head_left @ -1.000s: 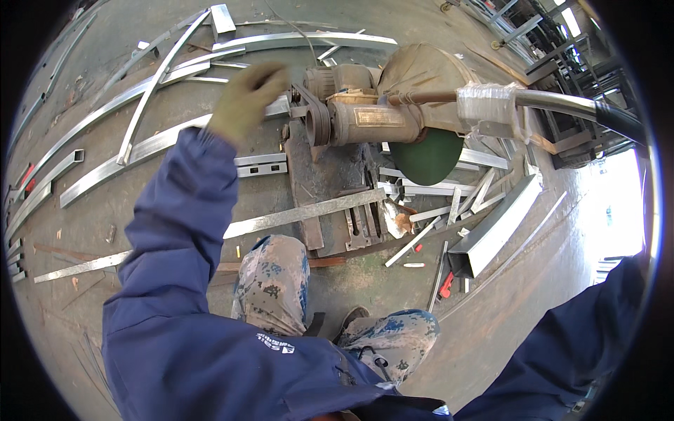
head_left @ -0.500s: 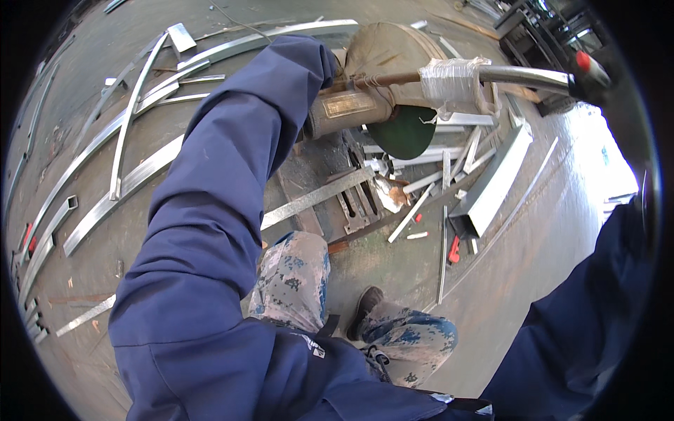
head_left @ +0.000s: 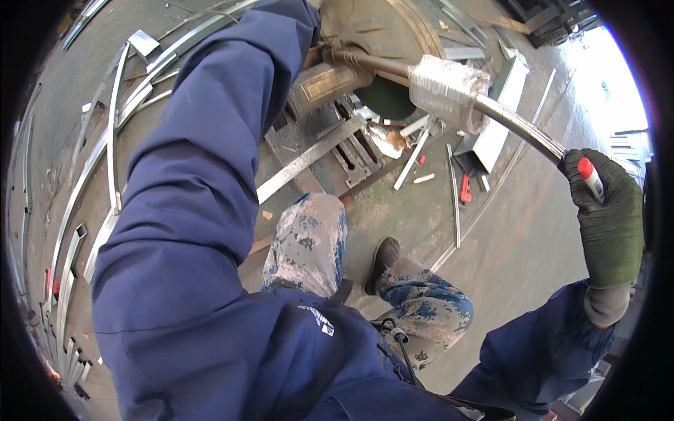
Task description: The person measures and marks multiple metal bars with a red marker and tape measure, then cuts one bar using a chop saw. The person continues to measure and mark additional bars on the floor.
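A cut-off saw [head_left: 328,88] stands ahead of me, with a round guard [head_left: 382,28] over a dark green disc [head_left: 386,98]. My right hand [head_left: 609,210], in a dark green glove, is closed around the end of the saw's long handle [head_left: 523,126]. A red-capped marker [head_left: 592,180] is tucked in that same hand. Clear plastic [head_left: 449,88] wraps the handle midway. My left arm [head_left: 203,161], in a blue sleeve, reaches forward to the motor side; the hand is hidden there. A flat metal bar [head_left: 309,158] lies across the saw's base, below the motor.
Long curved metal strips [head_left: 116,133] cover the floor on the left. To the right of the saw are a square metal tube [head_left: 495,119], offcuts [head_left: 413,158] and a small red object [head_left: 465,188]. My camouflage-clad knee [head_left: 309,242] is close to the base.
The handle's outer end has come down, and my right hand on it now shows clearly. The view has shifted, so the saw appears higher in the picture.
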The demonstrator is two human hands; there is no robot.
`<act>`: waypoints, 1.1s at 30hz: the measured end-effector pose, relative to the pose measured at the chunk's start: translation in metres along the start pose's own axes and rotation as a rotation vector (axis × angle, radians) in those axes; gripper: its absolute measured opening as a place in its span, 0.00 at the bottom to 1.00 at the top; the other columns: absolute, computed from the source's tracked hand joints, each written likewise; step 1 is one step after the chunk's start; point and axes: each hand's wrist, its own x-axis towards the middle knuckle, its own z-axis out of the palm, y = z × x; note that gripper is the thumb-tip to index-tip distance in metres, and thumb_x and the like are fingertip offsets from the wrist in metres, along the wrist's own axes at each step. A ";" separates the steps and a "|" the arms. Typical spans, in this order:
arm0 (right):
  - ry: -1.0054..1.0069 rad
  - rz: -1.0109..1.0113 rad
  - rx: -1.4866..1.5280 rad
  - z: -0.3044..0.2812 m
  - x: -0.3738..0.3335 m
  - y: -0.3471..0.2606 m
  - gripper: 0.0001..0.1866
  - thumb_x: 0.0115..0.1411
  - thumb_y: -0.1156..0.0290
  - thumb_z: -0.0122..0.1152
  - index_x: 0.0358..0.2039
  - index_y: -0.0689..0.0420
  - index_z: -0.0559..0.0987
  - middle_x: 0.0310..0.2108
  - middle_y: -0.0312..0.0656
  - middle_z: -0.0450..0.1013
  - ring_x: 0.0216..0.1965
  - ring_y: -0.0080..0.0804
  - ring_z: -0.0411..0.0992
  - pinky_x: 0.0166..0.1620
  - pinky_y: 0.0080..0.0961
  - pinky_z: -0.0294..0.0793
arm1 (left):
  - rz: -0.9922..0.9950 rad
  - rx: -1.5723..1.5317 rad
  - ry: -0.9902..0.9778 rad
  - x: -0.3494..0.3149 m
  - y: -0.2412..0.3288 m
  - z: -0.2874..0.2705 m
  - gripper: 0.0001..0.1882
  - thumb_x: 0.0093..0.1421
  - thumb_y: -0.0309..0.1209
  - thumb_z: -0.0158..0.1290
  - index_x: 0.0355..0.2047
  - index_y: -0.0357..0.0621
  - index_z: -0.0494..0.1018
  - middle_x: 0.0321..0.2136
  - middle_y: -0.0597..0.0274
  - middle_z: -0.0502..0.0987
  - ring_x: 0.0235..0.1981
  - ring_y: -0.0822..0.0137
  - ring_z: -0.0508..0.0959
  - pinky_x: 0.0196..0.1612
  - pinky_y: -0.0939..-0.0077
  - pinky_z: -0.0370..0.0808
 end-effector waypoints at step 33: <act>-0.015 0.266 0.293 0.188 -0.185 0.016 0.13 0.71 0.72 0.59 0.49 0.67 0.81 0.38 0.46 0.79 0.38 0.32 0.77 0.44 0.28 0.76 | -0.814 -0.462 -0.345 -0.290 -0.193 0.458 0.45 0.55 0.73 0.55 0.39 0.35 0.82 0.29 0.49 0.83 0.35 0.51 0.83 0.42 0.59 0.77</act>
